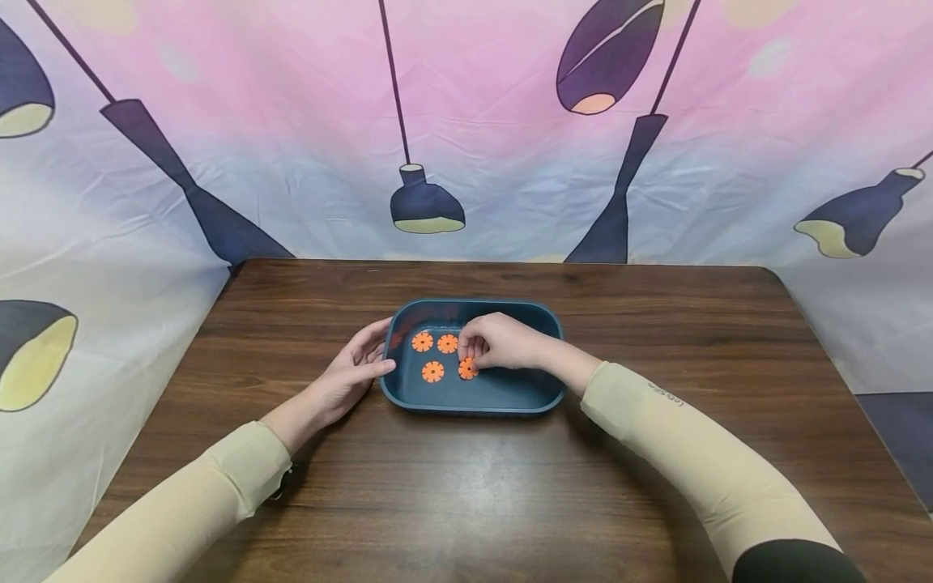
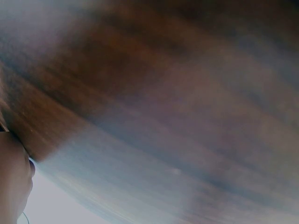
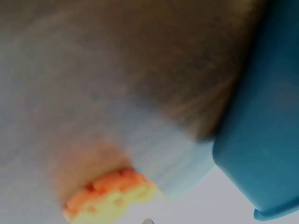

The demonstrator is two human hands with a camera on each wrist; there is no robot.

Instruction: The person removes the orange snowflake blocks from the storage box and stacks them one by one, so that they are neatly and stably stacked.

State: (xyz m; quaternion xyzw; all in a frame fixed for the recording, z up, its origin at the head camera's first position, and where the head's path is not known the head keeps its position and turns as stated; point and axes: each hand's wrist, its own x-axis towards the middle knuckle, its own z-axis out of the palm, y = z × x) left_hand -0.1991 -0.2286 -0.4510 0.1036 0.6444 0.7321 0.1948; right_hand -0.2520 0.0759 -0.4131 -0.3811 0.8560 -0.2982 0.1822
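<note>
A dark teal rectangular tray stands on the table, seen from above in the head view. My left hand holds its left end, thumb over the rim and fingers along the outside. Inside the tray, my right hand pinches a notched orange disc between thumb and fingers, low over the floor. Flat to its left lie three like discs. An orange notched piece and the blue tray wall show in the right wrist view. Only part of a hand edges into the left wrist view.
The dark brown wooden table extends around the tray on every side. Behind it hangs a pink and pale blue cloth printed with lamps. Beige sleeves cover both forearms.
</note>
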